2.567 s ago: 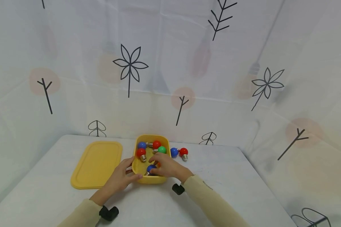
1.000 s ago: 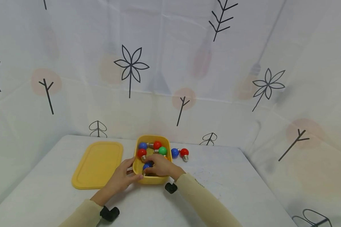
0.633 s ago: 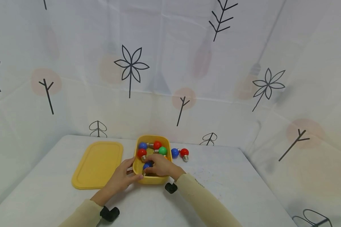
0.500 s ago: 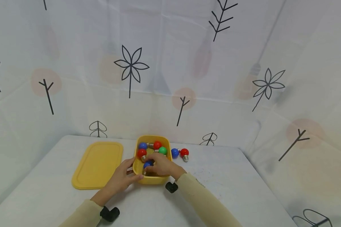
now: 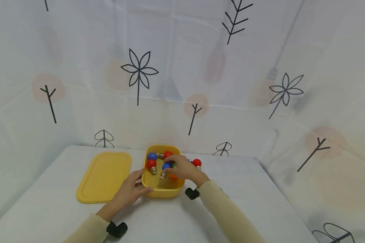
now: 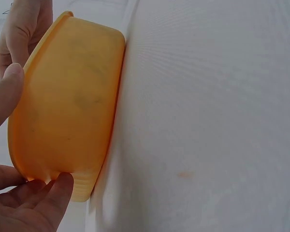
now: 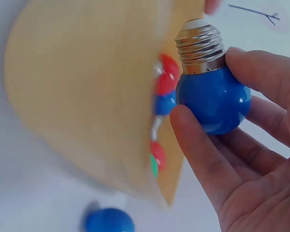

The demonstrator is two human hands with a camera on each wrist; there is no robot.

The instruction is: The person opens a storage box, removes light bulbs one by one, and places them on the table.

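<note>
A blue light bulb [image 7: 215, 99] with a silver screw base is pinched between the thumb and fingers of my right hand [image 5: 184, 167], just above the yellow container [image 5: 162, 193]. My left hand [image 5: 130, 189] holds that container at its near left corner, thumb on the near side and fingers along the left wall. Inside lie a red bulb [image 5: 151, 164], a blue bulb [image 5: 152, 156] and another red bulb [image 5: 167, 154] at the back. An orange bulb [image 5: 173, 176] shows under my right hand, and a green one is almost wholly hidden behind it.
A flat yellow lid-like tray [image 5: 104, 177] lies left of the container. Just right of the container, a red bulb [image 5: 196, 162] rests on the white table [image 5: 231, 199], beside a blue bulb mostly covered by my hand. A printed cloth [image 5: 170, 84] hangs behind.
My right hand has lifted the blue bulb from the container's near end, moving up, back and slightly right. The orange bulb is now exposed, the green one covered. My left hand stays put.
</note>
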